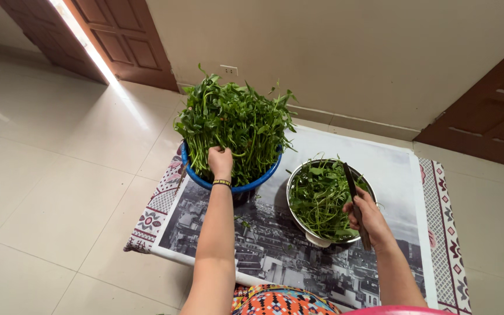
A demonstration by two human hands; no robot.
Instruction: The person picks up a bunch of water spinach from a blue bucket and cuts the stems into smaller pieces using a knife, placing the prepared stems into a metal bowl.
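A home: pale tiled floor [59, 192] around a patterned mat [444, 233], brown wooden doors [123, 41] behind it, wall socket [228, 70] above.

I see a pale tiled floor [59, 175] carrying a patterned mat [447, 233] — on it lies a black-and-white cityscape poster [275, 245]. Directly on the poster stand a blue basin [202, 178] and a metal bowl [298, 219] — both full of leafy green stems.

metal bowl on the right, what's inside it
The metal bowl holds a loose heap of cut green stems and leaves. The right hand holds a knife over it. The greens cover the bowl's bottom, so anything underneath cannot be seen.
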